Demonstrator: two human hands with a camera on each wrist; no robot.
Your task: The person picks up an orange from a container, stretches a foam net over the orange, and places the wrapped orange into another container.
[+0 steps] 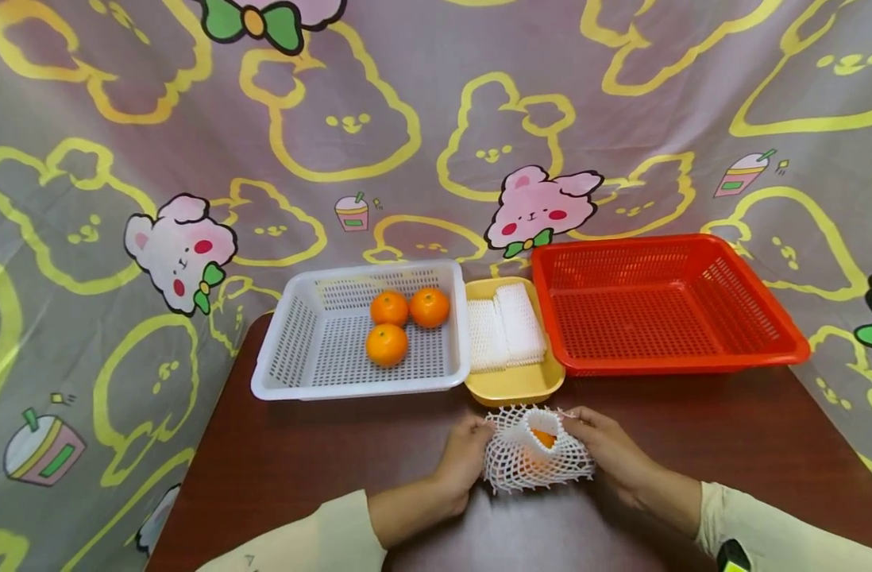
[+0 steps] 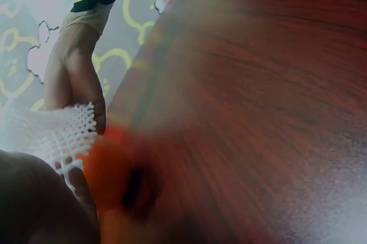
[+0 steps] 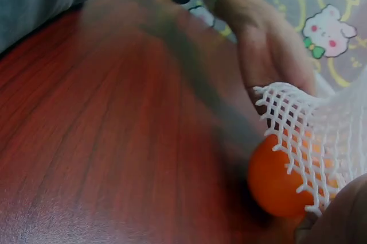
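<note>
A white foam fruit net (image 1: 503, 465) is spread over an orange (image 3: 272, 184) on the table. In the head view a bit of the orange shows through the net's round opening. My left hand (image 1: 464, 462) pinches the net's left edge, while the right hand (image 1: 613, 451) pinches its right edge. The right wrist view shows the lower part of the orange bare below the net's fringe, close over the wood. In the left wrist view the same orange (image 2: 106, 172) appears blurred beneath the mesh, between the two hands.
Behind the hands, a white basket (image 1: 293, 391) holds three oranges (image 1: 387, 345). Beside it, a yellow tray (image 1: 515, 389) carries stacked foam nets (image 1: 519, 322). A red basket (image 1: 665, 365) stands at the back right. All rest on a dark reddish table (image 1: 300, 453) before a patterned curtain (image 1: 422, 103).
</note>
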